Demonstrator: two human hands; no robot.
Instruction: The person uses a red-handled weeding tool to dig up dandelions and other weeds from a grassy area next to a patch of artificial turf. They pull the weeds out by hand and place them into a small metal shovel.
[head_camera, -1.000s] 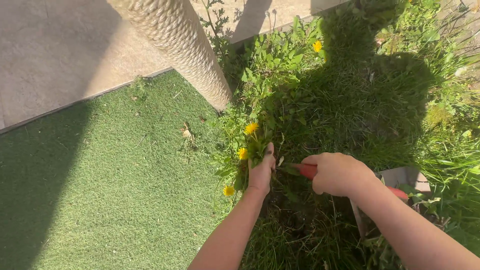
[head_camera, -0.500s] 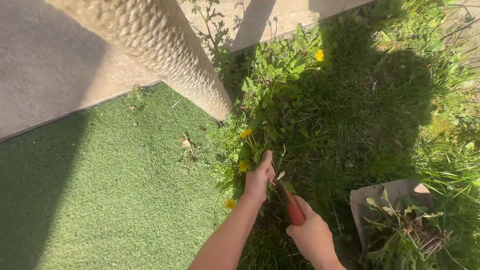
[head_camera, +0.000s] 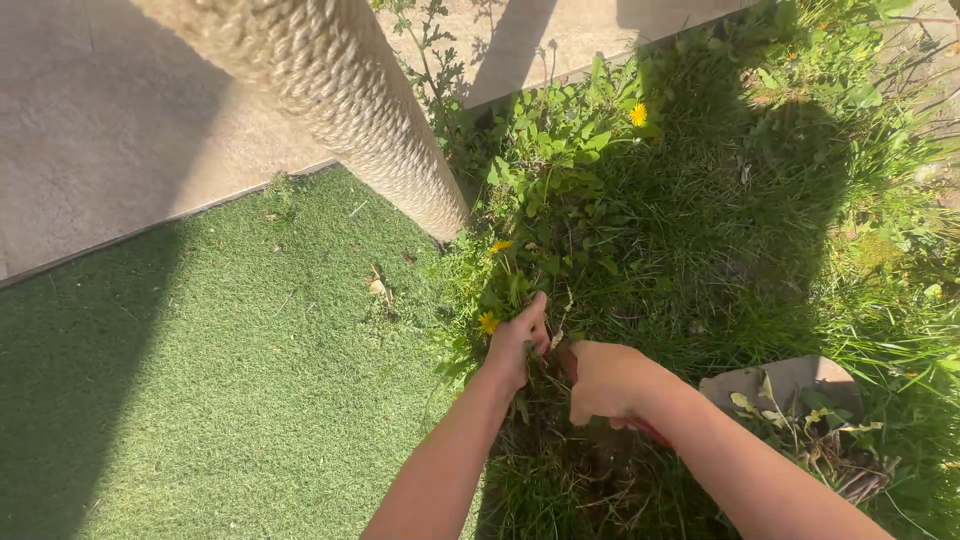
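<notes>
Sunlit garden ground is seen from above, with short artificial turf (head_camera: 220, 380) on the left, pale paving (head_camera: 110, 130) beyond it, and a patch of long grass and weeds (head_camera: 680, 230) on the right, partly covered by shadow. At the turf's far corner a thick post wound with rope (head_camera: 350, 100) is planted. The left hand (head_camera: 518, 340) is closed around a clump of dandelion (head_camera: 510, 290) stems and leaves at the edge of the weed patch, the grip clamped on the plant just above the soil. Yellow dandelion flowers are seen beside it, one (head_camera: 488, 322) just left of the knuckles and another (head_camera: 500, 246) a little farther up. The right hand (head_camera: 605, 380) is held just beside the left, its grip clamped on a red-handled tool (head_camera: 650, 432); only slivers of red are shown, and the working end is hidden among the stems. To the right of the forearm a piece of cardboard (head_camera: 790, 380) is laid in the grass, with pulled weeds (head_camera: 820, 440) heaped against it. A further yellow flower (head_camera: 637, 114) is lit at the far side.
</notes>
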